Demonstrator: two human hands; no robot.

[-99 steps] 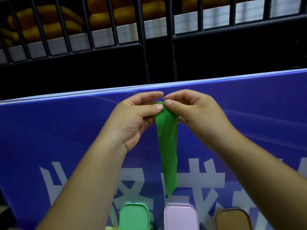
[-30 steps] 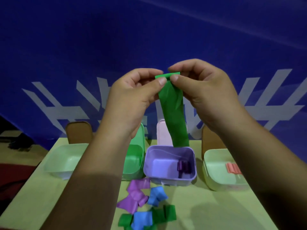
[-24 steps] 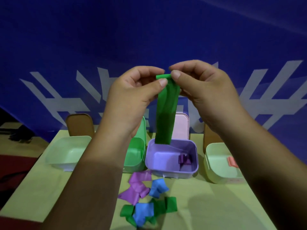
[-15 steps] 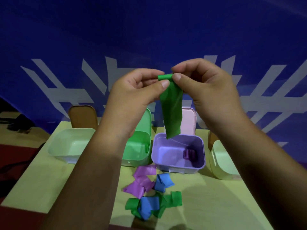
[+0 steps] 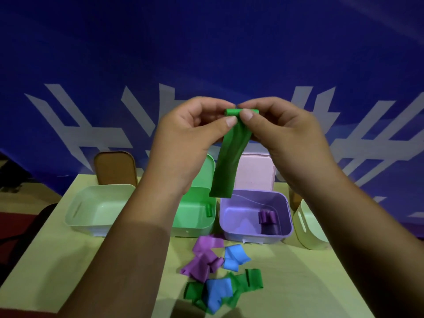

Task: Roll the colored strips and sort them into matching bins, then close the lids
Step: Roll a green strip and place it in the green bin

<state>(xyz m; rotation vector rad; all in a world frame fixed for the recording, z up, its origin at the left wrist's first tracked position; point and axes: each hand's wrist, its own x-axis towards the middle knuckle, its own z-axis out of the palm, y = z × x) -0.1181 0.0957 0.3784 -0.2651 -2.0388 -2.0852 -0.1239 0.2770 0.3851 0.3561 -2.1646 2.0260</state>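
Head view — green strip (image 5: 226, 166) between hands (image 5: 183, 143) (image 5: 286, 138)

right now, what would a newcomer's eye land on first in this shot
The green strip held up in the middle of the view stands out first: the left hand and right hand pinch its rolled top edge while the rest hangs down. Below it on the table an open green bin and purple bin sit side by side, with a heap of loose strips, purple, blue and green, in front of them.

Four bins (image 5: 252, 237), roughly ten strips (image 5: 227, 166)
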